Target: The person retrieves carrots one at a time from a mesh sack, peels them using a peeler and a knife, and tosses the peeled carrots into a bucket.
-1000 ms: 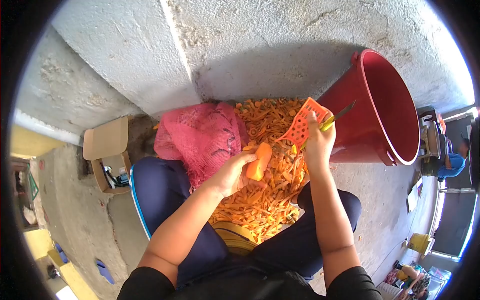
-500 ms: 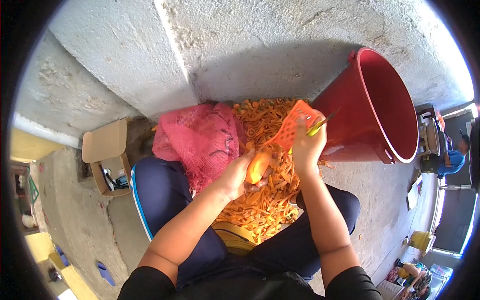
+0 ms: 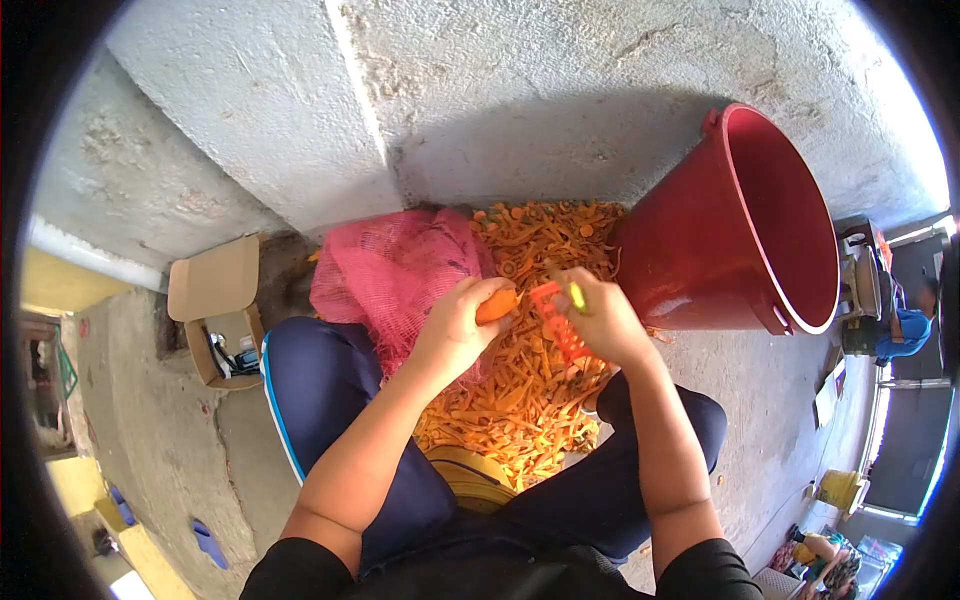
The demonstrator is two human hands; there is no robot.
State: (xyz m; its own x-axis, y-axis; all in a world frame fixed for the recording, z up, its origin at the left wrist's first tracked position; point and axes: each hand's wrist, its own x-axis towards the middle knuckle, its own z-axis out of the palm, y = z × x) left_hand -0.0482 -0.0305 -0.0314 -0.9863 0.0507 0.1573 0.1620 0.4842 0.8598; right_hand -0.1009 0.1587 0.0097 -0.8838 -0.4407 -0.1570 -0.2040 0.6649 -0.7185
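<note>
My left hand point(image 3: 462, 318) is closed around a peeled-looking carrot point(image 3: 496, 306), its end pointing right. My right hand point(image 3: 608, 322) grips an orange-red plastic piece full of holes point(image 3: 560, 322), together with a knife whose yellow-green handle point(image 3: 577, 296) shows between the fingers. A small gap separates the carrot from the perforated piece. Under both hands spreads a heap of orange peelings point(image 3: 520, 425), with a few round slices near the wall. Beside my left hand a pink mesh sack point(image 3: 395, 275) lies crumpled.
A large red bucket point(image 3: 680, 235) leans at the right by the rough wall point(image 3: 530, 80). An open cardboard box point(image 3: 210, 285) with small items stands at the left. A yellow rounded object point(image 3: 468, 478) sits between my legs. Other people are at the far right, one in blue point(image 3: 908, 335).
My right hand has moved down and turned, so the perforated piece now hangs lower. My left hand has risen slightly and tilted the carrot level. The two hands have come apart.
</note>
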